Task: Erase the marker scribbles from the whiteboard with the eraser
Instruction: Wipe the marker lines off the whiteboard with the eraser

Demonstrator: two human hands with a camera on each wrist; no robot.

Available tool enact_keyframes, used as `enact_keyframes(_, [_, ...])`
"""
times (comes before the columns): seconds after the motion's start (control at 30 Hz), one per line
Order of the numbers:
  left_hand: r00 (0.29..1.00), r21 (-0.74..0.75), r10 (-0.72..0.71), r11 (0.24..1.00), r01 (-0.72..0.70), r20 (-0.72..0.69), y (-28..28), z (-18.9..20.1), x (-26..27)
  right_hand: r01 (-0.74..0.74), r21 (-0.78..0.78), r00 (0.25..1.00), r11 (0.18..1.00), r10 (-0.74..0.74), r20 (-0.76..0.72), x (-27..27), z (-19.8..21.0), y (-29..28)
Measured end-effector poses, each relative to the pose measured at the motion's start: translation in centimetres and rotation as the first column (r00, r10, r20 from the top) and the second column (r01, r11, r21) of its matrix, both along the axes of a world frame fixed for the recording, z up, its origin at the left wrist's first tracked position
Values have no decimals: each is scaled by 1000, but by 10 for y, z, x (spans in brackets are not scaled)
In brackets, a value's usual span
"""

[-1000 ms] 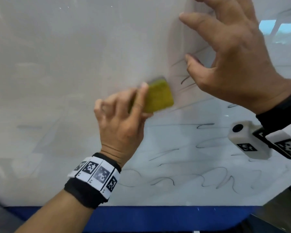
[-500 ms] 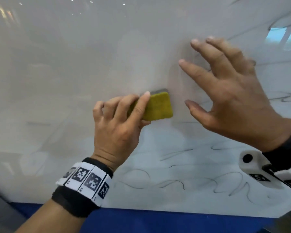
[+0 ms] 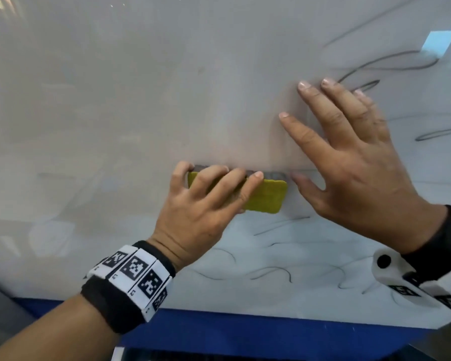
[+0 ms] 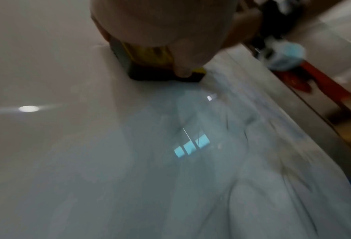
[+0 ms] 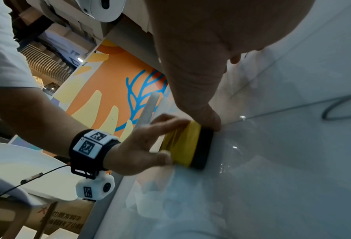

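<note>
Glossy whiteboard (image 3: 115, 113) fills our frame, our left hand (image 3: 201, 214) pinching the light, spongy yellow eraser (image 3: 267, 195) by its long edges at centre, right hand (image 3: 354, 168) splayed flat, holding nothing.

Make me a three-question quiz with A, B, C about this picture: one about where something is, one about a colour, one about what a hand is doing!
1. Where are marker scribbles left?
A. Below the eraser
B. Far left
C. Nowhere

2. What colour is the eraser back?
A. Red
B. Yellow
C. Pink

3. What is the right hand doing?
A. Holding a marker
B. Making a fist
C. Resting spread on the whiteboard

Answers: 1 A, lines run under it; 2 B, yellow shows beside the left hand gripping it; 3 C, fingers straight and holding nothing.
</note>
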State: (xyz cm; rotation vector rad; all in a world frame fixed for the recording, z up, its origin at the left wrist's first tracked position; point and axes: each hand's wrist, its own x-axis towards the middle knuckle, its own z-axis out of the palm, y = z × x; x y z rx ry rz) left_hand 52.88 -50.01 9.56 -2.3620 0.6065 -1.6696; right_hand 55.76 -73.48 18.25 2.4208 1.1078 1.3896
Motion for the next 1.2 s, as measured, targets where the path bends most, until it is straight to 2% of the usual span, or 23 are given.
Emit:
enact_keyframes(0.03, [1000,5,11,1000,-11,0,5,-2,-1,0,6,1000,1000,0,-4,0,-1,0])
enact_keyframes(0.1, [998,-193,59,980,-52,29,11,-3,1,8,12,1000,1000,-8,-12,1,-2,1])
enact_keyframes(0.17, [993,-440,104,896,-69,56,11,-2,1,16,19,1000,1000,-16,-23,0,-2,2])
enact_keyframes(0.23, [992,-536,110,842,-62,59,2,-9,1,18,21,999,1000,-17,-35,0,-3,1])
enact_keyframes(0.3, [996,-427,84,902,-60,38,-11,-30,1,10,18,999,1000,-9,-48,0,-3,1])
enact_keyframes(0.37, [998,-179,65,982,-63,4,-15,-59,0,4,20,999,1000,-3,-54,0,-6,2])
enact_keyframes(0.4, [998,-93,60,994,-60,-3,-11,-68,0,2,25,999,1000,0,-53,0,-8,2])
enact_keyframes(0.43, [998,-68,57,996,-57,-1,-6,-70,0,0,29,999,1000,1,-51,0,-9,2])
enact_keyframes(0.5, [996,-179,83,981,-78,21,1,-65,0,-1,19,998,1000,2,-58,0,-12,2])
enact_keyframes(0.57, [992,-405,117,910,-87,49,5,-53,-1,1,25,997,1000,1,-78,0,-13,2])
enact_keyframes(0.63, [990,-548,130,832,-81,51,2,-53,1,3,40,996,999,0,-89,0,-17,2])
enact_keyframes(0.67, [991,-551,127,830,-83,42,-3,-59,1,-3,39,996,999,7,-94,0,-19,3])
enact_keyframes(0.7, [993,-504,115,859,-86,27,-6,-71,1,-10,40,995,999,14,-101,-1,-22,4])
enact_keyframes(0.8, [996,-165,85,982,-89,-32,-7,-125,-2,-12,32,993,999,16,-114,-4,-30,6])
enact_keyframes(0.87, [997,-22,75,997,-76,-31,4,-138,-3,-11,35,993,999,15,-121,-4,-35,6])
enact_keyframes(0.93, [996,-81,88,993,-87,6,10,-131,-3,-10,54,986,998,19,-168,-3,-38,8])
enact_keyframes(1.0, [992,-293,123,950,-107,35,14,-116,-4,2,81,973,997,17,-232,-3,-38,9])
enact_keyframes(1.07, [987,-468,155,875,-121,34,12,-113,-3,22,94,966,995,3,-258,-4,-41,9])
enact_keyframes(1.13, [988,-487,157,864,-131,12,7,-127,-4,13,89,966,996,10,-257,-5,-47,11])
enact_keyframes(1.2, [991,-345,132,930,-125,-2,6,-152,-4,-15,81,969,997,34,-244,-4,-57,15])
